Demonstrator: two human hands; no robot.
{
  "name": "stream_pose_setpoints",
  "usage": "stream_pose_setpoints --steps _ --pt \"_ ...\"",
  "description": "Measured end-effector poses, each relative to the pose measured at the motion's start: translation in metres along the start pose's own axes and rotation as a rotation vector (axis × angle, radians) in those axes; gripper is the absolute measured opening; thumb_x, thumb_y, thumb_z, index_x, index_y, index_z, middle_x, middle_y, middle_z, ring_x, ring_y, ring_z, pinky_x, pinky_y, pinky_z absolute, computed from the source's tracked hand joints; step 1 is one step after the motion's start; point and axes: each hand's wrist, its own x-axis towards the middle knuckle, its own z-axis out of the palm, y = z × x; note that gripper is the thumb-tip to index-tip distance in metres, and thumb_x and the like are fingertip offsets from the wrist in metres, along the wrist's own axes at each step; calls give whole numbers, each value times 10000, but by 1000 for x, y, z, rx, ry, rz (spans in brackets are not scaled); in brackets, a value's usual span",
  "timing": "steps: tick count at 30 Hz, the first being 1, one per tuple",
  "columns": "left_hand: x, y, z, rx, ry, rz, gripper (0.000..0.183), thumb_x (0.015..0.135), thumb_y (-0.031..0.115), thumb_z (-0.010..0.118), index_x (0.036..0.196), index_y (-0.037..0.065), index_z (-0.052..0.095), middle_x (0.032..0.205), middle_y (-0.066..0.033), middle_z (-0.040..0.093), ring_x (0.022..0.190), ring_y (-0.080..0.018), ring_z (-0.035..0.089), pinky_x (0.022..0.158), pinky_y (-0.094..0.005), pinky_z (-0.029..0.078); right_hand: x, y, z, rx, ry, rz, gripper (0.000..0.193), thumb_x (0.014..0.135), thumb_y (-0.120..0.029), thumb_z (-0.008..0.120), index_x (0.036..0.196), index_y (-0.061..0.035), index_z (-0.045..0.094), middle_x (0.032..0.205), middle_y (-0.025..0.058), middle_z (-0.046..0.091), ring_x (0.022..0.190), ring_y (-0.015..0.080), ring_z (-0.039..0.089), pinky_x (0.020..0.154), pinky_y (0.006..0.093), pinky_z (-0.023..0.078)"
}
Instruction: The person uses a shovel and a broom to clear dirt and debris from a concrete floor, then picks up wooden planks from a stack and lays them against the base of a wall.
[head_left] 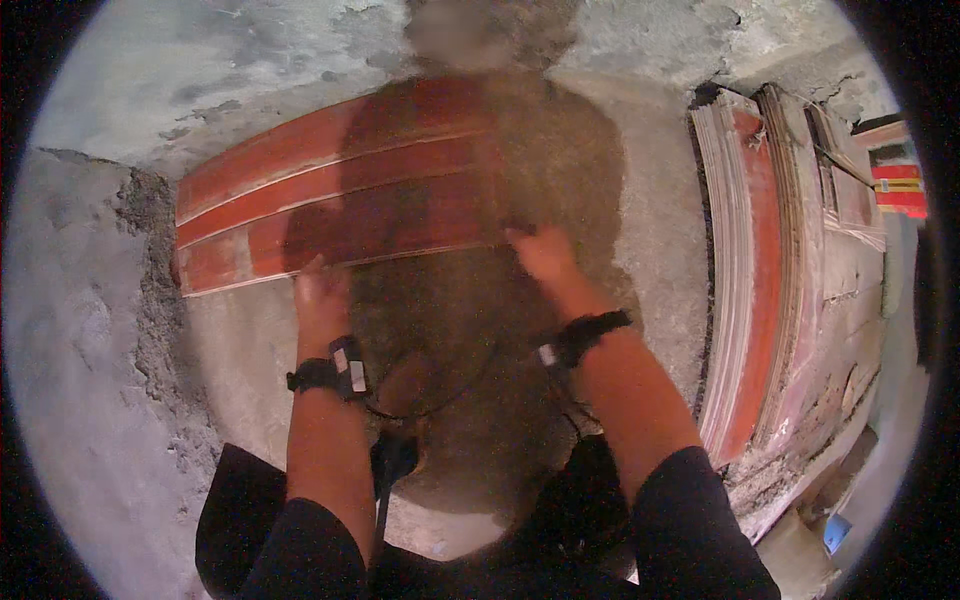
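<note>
Three reddish-brown planks lie side by side against the far wall, and the nearest plank faces me with its long front edge. My left hand has its fingers closed at that front edge, left of the middle. At the plank's right end, my right hand closes on the near corner. Pale worn patches mark the plank's left part. Behind it lie the middle plank and the far plank. My shadow darkens their right halves, and the fingertips are partly hidden and slightly blurred. A dark strap with a small device circles each wrist.
A stack of long planks, some red and some pale, stands along the right side. Rough plastered walls close in at the left and far side. The floor is bare concrete. A red and yellow box sits at the far right.
</note>
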Motion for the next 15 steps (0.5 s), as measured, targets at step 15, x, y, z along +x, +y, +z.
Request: stream_pose_setpoints --steps 15 --pt "-219 101 207 59 -675 -319 555 876 226 679 1367 18 526 1018 -89 669 861 -174 605 747 -360 498 -192 244 -338 -5 473 -68 510 918 -114 645 1397 -17 497 1282 168 596 1090 257 621 915 355 513"
